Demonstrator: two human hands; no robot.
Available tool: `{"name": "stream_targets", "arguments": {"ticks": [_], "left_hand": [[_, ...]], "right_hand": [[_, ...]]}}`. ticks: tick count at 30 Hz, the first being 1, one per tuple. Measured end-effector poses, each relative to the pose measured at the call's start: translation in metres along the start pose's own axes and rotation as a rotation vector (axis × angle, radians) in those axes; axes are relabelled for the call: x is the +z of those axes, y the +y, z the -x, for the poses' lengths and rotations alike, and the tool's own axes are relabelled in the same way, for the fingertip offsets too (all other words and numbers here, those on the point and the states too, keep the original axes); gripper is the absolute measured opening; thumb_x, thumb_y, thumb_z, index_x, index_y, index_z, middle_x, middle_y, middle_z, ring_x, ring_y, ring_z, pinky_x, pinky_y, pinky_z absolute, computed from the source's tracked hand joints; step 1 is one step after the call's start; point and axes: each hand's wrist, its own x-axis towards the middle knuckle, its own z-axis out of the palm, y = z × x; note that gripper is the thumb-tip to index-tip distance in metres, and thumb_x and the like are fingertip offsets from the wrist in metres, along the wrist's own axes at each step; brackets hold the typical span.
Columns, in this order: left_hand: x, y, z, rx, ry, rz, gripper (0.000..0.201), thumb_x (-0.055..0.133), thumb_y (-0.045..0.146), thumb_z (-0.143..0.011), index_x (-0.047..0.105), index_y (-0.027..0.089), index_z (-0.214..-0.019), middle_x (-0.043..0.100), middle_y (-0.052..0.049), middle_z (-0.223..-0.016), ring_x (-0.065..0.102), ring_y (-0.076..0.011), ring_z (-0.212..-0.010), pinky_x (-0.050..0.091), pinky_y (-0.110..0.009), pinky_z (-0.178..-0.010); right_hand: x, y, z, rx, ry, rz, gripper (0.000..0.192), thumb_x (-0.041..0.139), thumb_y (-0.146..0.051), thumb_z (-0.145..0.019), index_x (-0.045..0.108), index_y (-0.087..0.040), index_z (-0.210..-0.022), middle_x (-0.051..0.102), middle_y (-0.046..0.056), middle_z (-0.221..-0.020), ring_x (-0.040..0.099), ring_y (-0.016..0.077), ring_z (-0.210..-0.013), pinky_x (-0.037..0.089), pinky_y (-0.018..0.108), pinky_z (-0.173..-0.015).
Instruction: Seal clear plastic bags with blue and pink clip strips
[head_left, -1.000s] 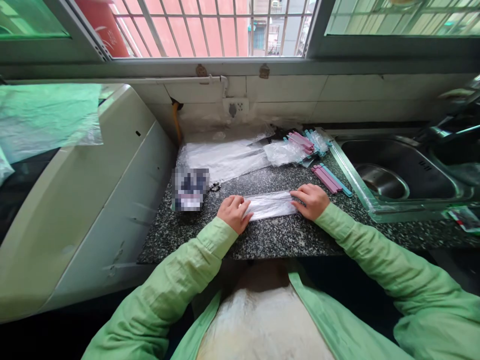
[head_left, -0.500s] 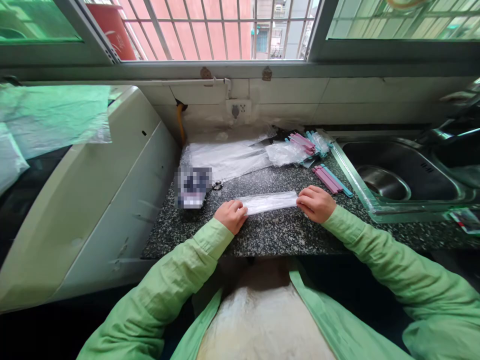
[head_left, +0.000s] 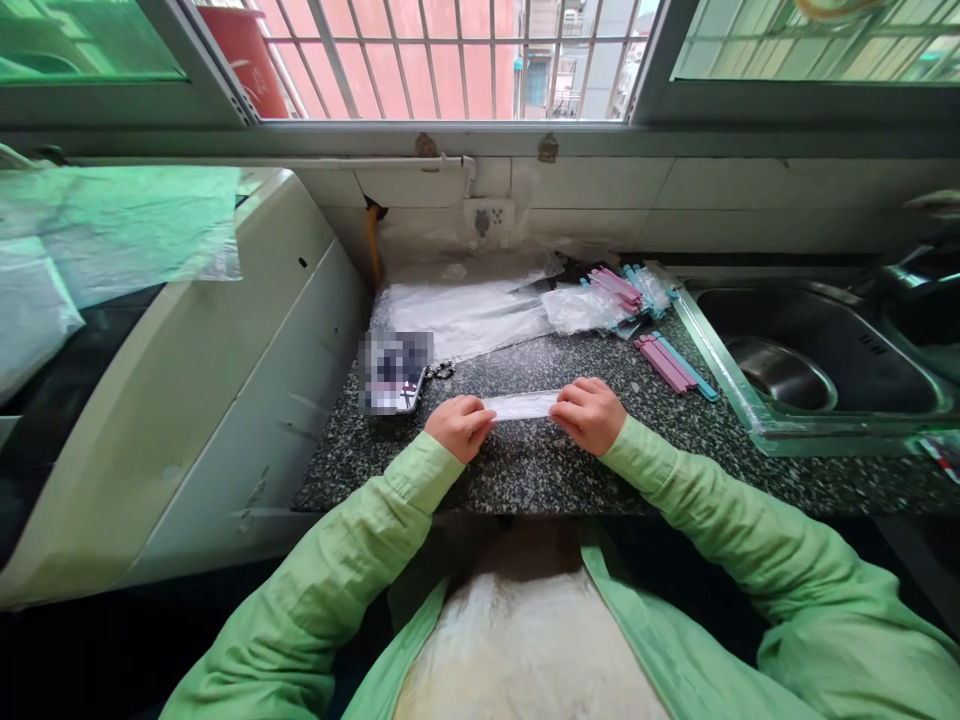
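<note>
Between my two hands a folded strip of clear plastic bag (head_left: pixel 523 405) is stretched just over the speckled dark countertop (head_left: pixel 540 470). My left hand (head_left: pixel 460 427) is closed, pinching the strip's left end between thumb and fingers. The right end is pinched by my right hand (head_left: pixel 591 414), which is closed too. Behind the strip lies a spread of clear plastic bags (head_left: pixel 472 315). Pink and blue sealing clips (head_left: pixel 675 365) lie side by side to the right of my right hand, with another heap of clips (head_left: pixel 619 288) farther back.
A blurred-out phone (head_left: pixel 397 373) with a bead strap lies left of my left hand. On the right a steel sink (head_left: pixel 780 350) is set into the counter. A pale washing machine (head_left: pixel 247 350) borders the counter's left side. A wall socket (head_left: pixel 489 218) sits under the barred window.
My right hand has moved left along the strip, closer to my left hand, so the stretch of plastic showing between them is shorter. The view has shifted slightly.
</note>
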Motion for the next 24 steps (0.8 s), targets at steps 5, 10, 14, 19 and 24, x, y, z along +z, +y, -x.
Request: {"name": "stream_targets", "arguments": {"ticks": [5, 10, 14, 19, 24], "left_hand": [[-0.005, -0.006, 0.005, -0.031, -0.026, 0.007, 0.021, 0.046, 0.025, -0.081, 0.065, 0.016, -0.077, 0.06, -0.006, -0.068, 0.05, -0.014, -0.062, 0.04, -0.026, -0.058], [-0.013, 0.019, -0.019, -0.147, -0.039, -0.077, 0.045, 0.057, 0.046, -0.071, 0.061, 0.015, -0.104, 0.061, -0.012, -0.091, 0.053, -0.0235, -0.084, 0.042, -0.038, -0.075], [-0.012, 0.034, -0.04, -0.181, -0.08, 0.088, 0.022, 0.05, 0.031, -0.078, 0.067, 0.017, -0.077, 0.063, -0.008, -0.078, 0.054, -0.0193, -0.074, 0.043, -0.034, -0.069], [-0.021, 0.03, -0.042, -0.37, -0.016, 0.54, 0.022, 0.052, 0.029, -0.078, 0.064, 0.015, -0.066, 0.06, -0.006, -0.068, 0.054, -0.0123, -0.062, 0.044, -0.025, -0.059], [-0.029, 0.033, -0.037, -0.547, 0.012, 0.847, 0.027, 0.06, 0.039, -0.072, 0.064, 0.014, -0.063, 0.058, -0.005, -0.065, 0.054, -0.0123, -0.061, 0.044, -0.025, -0.057]], "right_hand": [[-0.006, 0.008, -0.003, -0.016, 0.015, -0.023, 0.03, 0.043, -0.031, -0.085, 0.06, -0.018, -0.064, 0.057, 0.002, -0.067, 0.038, 0.0136, -0.068, 0.023, 0.029, -0.065], [-0.025, -0.003, -0.026, -0.06, -0.052, 0.048, 0.03, 0.043, -0.028, -0.085, 0.058, -0.018, -0.061, 0.056, 0.003, -0.064, 0.036, 0.0143, -0.067, 0.021, 0.031, -0.064], [-0.049, -0.002, -0.039, -0.043, -0.162, 0.023, 0.024, 0.048, -0.033, -0.082, 0.061, -0.018, -0.07, 0.059, 0.004, -0.073, 0.041, 0.0157, -0.073, 0.025, 0.031, -0.068], [-0.075, 0.025, -0.033, 0.081, -0.172, -0.305, 0.032, 0.061, -0.042, -0.07, 0.06, -0.018, -0.09, 0.059, 0.006, -0.091, 0.048, 0.0178, -0.082, 0.036, 0.033, -0.074], [-0.079, 0.032, -0.028, 0.304, -0.075, -0.693, 0.025, 0.056, -0.041, -0.075, 0.056, -0.017, -0.066, 0.056, 0.003, -0.073, 0.049, 0.0137, -0.072, 0.042, 0.03, -0.066]]}}
